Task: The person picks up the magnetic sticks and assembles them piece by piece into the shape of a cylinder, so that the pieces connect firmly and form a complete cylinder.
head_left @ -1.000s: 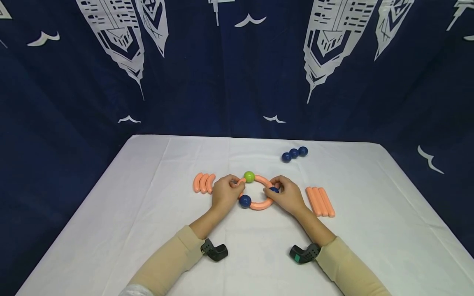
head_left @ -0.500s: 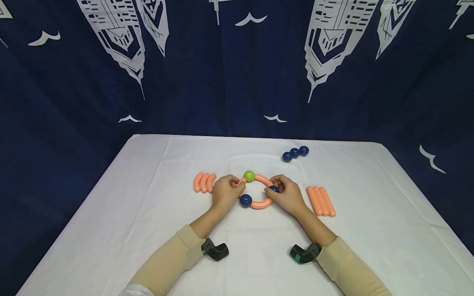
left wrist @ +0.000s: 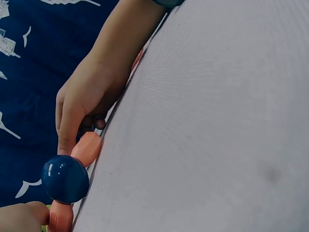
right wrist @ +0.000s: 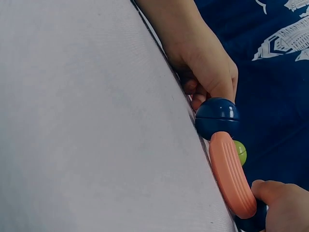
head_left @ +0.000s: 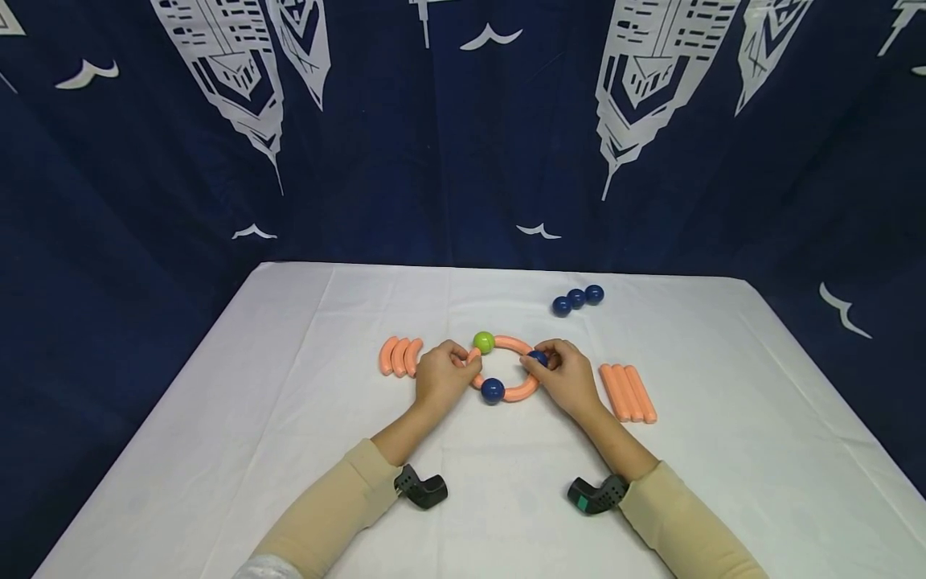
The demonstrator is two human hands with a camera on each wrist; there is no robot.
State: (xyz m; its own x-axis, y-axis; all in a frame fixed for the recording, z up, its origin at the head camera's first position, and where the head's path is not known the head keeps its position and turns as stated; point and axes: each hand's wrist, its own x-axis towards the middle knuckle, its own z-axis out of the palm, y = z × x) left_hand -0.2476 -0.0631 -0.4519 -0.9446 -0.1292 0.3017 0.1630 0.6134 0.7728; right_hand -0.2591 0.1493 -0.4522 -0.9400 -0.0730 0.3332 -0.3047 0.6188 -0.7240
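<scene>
The ring (head_left: 519, 393) has turned slightly between both hands (head_left: 440, 376).

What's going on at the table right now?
A person has both hands on a ring of curved orange pieces and balls. The left hand pinches an orange piece on the ring's left side; the right hand grips a blue ball opposite. A green ball sits on the far side, another blue ball on the near side. Three curved pieces, three straight sticks and three blue balls lie separately on the table.
</scene>
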